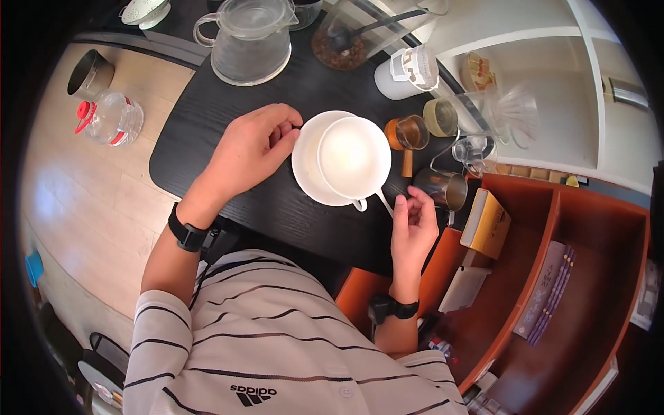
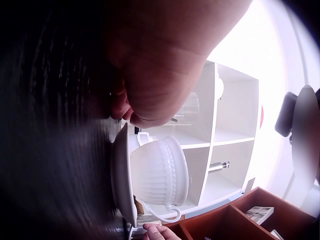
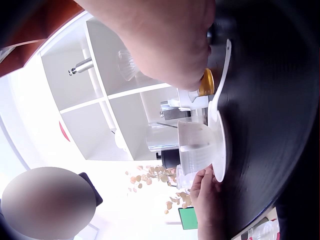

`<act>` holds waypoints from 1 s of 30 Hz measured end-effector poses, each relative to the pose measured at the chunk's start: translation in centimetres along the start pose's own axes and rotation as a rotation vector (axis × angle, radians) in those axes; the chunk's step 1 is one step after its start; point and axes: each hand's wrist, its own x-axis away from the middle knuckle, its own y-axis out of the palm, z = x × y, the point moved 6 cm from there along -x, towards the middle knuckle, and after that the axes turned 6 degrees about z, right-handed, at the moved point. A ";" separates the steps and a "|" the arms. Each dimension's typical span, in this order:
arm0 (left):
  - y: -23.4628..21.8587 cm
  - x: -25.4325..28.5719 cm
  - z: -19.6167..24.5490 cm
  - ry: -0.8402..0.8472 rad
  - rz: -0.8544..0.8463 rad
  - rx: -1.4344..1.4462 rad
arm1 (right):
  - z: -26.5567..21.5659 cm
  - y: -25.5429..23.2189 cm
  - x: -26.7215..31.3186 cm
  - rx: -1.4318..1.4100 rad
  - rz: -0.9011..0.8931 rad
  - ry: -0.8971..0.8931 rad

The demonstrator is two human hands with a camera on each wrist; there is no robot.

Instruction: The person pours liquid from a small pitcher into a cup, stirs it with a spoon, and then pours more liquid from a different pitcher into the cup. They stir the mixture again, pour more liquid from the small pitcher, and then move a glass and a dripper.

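Note:
A white cup (image 1: 354,158) with ribbed sides and a small handle stands on a white saucer (image 1: 303,160) on the black table. Inside the cup is something pale. My left hand (image 1: 250,149) pinches the saucer's left rim, its fingers curled and the thumb at the edge. A white spoon (image 3: 223,76) lies at the saucer's right side, its handle sticking out past the rim. My right hand (image 1: 416,232) hovers by the tip of that handle with loosely bent fingers. In the right wrist view the handle's end shows free of the fingers.
Behind the cup stand a glass jug (image 1: 250,55), a clear container with brown beans (image 1: 339,54) and a white jar (image 1: 407,75). A wooden-handled portafilter (image 1: 407,142) and a metal pitcher (image 1: 446,190) sit to the right, beside a red-brown open box unit (image 1: 553,200).

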 end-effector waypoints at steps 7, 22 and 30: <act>0.0 0.0 -0.1 0.006 0.010 0.014 | -0.8 2.0 -2.6 0.011 -0.029 0.056; -0.1 0.0 -0.1 0.014 0.003 0.005 | 1.9 5.1 -4.1 -0.523 -0.128 0.400; -0.1 0.1 -0.2 0.034 0.008 0.001 | 2.3 4.1 -3.8 -0.610 -0.106 0.437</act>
